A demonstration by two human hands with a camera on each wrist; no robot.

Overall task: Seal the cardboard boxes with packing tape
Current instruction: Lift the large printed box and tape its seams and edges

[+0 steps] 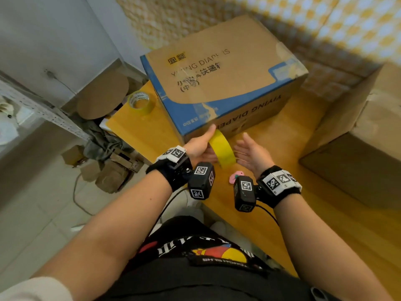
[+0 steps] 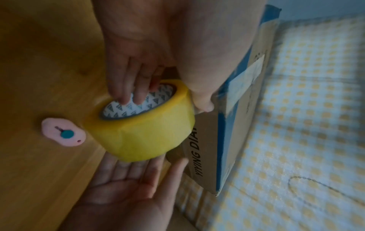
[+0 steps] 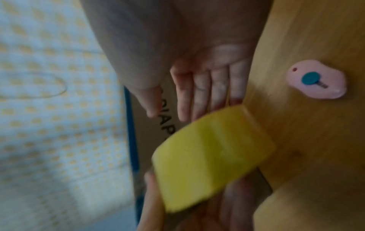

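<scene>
Left hand (image 1: 200, 146) grips the yellow tape roll (image 1: 222, 149), fingers hooked through its core, thumb on the rim, right at the box's (image 1: 217, 83) near face on the table (image 1: 282, 192). Right hand (image 1: 251, 154) waits beside it, palm flat, fingers straight, holding nothing.

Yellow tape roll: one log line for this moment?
yellow packing tape roll: held by left hand, fingers through core | right hand: open beside roll | printed cardboard box: on table

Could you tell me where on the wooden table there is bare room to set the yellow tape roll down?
Bare wooden table lies right of the right hand, toward the plain cardboard box. It is crowded around the pink cutter and printed diaper box.
</scene>
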